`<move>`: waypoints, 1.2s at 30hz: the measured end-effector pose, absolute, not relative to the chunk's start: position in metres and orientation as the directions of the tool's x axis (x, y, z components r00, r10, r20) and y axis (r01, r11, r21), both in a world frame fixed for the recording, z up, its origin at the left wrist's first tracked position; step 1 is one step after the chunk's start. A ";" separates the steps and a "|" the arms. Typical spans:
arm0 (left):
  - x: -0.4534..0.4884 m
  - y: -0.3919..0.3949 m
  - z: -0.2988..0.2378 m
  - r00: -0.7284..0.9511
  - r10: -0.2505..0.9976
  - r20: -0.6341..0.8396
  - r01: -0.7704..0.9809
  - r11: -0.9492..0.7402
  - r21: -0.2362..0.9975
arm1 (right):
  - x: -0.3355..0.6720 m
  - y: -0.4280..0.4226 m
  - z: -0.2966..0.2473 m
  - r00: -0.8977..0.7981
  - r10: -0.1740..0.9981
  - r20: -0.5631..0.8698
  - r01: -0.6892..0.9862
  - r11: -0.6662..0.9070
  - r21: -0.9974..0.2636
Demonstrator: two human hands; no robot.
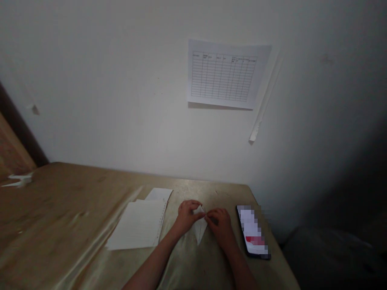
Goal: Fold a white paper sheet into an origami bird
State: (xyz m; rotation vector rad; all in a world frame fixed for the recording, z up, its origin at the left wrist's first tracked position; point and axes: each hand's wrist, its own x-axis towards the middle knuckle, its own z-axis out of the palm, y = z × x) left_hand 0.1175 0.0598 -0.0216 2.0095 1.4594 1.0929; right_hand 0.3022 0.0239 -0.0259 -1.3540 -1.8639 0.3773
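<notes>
A small piece of folded white paper (199,231), kite-shaped with its point toward me, is held just above the cloth-covered surface. My left hand (189,215) pinches its upper left part between thumb and fingers. On the other side, my right hand (219,221) grips the upper right edge with thumb and fingertips. The two hands nearly meet at the top of the paper, and the fingers hide some of its folds.
Left of my hands lie stacked lined sheets (137,225) with perforated edges. A phone (254,231) with a lit screen rests at the right, near the table's (121,183) edge. Behind, a printed grid sheet (223,74) hangs on the wall. Paper scraps (19,180) sit far left.
</notes>
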 end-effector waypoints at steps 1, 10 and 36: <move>0.117 0.059 -0.021 0.152 0.927 0.344 0.591 -0.364 0.720 | 0.302 0.024 -0.025 -0.124 0.900 0.418 0.665 0.388 -0.638; 0.117 0.055 -0.019 0.142 0.928 0.343 0.593 -0.357 0.722 | 0.304 0.022 -0.025 -0.138 0.899 0.416 0.660 0.397 -0.638; 0.124 0.048 -0.021 0.095 0.952 0.291 0.593 -0.289 0.752 | 0.313 0.028 -0.042 -0.164 0.889 0.427 0.620 0.430 -0.656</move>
